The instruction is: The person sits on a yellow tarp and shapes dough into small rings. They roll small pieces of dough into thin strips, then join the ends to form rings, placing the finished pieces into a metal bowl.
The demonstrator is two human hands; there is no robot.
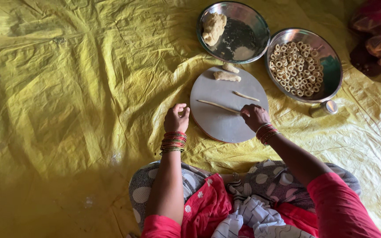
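Board: round grey board [225,123] lies on the yellow sheet [67,88]; its far edge nearly meets two steel bowls.
Open room: wide bare sheet to the left; right side crowded by the ring-filled bowl [331,72] and a small steel cup [327,107].
Dough rope: thin rope [217,105] lies mid-board, long axis left to right, slightly slanted.
Right hand: right hand [254,117] pinches the rope's right end.
Left hand: left hand [176,119] loosely curled, holding nothing, just off the board's left edge.

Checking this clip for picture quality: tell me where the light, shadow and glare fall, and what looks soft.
Head view: daylight is strongest on the yellow sheet upper left; shadow darkens its lower left; the two steel bowls glint on their rims; the round board, dough strip and both hands are sharp; the lap at bottom edge looks slightly soft.
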